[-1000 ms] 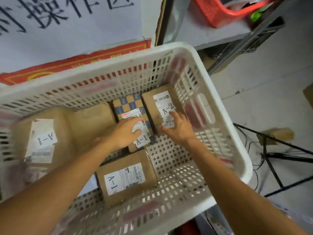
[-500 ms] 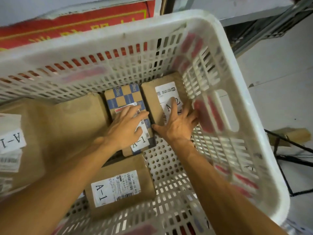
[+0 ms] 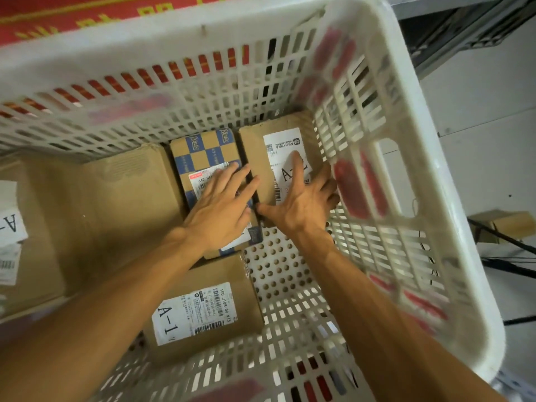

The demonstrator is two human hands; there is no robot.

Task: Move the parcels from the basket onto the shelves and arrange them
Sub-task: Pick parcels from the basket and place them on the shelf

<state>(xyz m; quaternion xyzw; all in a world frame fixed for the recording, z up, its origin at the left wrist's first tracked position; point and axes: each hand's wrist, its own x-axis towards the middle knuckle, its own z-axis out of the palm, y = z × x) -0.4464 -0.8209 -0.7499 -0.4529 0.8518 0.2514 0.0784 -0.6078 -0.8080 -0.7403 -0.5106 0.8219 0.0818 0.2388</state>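
A white slatted basket (image 3: 452,227) fills the view. On its floor a blue-and-tan checkered parcel (image 3: 203,152) lies beside a brown parcel labelled A-2 (image 3: 255,158) in the far right corner. My left hand (image 3: 220,207) rests flat on the checkered parcel, its fingertips reaching the gap between the two. My right hand (image 3: 301,204) is spread over the A-2 label, with the thumb at that parcel's near left edge. A brown A-1 parcel (image 3: 220,271) lies nearer me, partly under my left forearm. A large brown box (image 3: 121,204) sits to the left.
Another labelled parcel (image 3: 8,224) is cut off at the left edge. A red banner (image 3: 87,13) stands behind the basket. A grey shelf frame (image 3: 464,24) is at top right. On the floor to the right are a cardboard piece (image 3: 504,224) and black stand legs (image 3: 507,256).
The view has dropped closer into the basket. Both hands have reached further forward over their parcels; my right hand's fingers have spread wider across the A-2 label.
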